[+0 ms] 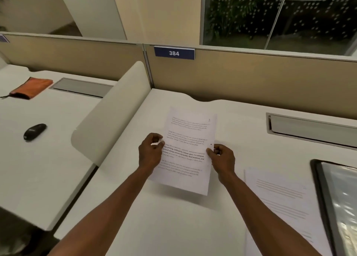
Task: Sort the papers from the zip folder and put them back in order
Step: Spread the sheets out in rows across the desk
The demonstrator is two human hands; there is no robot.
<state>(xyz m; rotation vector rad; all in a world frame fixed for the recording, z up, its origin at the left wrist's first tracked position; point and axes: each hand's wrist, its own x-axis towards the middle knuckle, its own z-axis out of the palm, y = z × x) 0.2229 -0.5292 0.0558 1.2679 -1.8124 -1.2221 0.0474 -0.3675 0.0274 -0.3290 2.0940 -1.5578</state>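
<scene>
The left hand (150, 153) and right hand (222, 159) each pinch a side edge of a printed sheet (188, 151) above the white surface (173, 226). Its text is mostly blurred. A blue sign (174, 52) reads "384".

Two papers (188, 151), one folder (340, 207)

A single wide-angle view from a camera worn on the person's head looks forward and steeply down over a white desk (241, 124). Both forearms reach up from the bottom edge, close to the lens. Farther off, the beige partition (251, 76) and a dark window (280, 14) fill the top, with straight edges bowed by the lens.
</scene>
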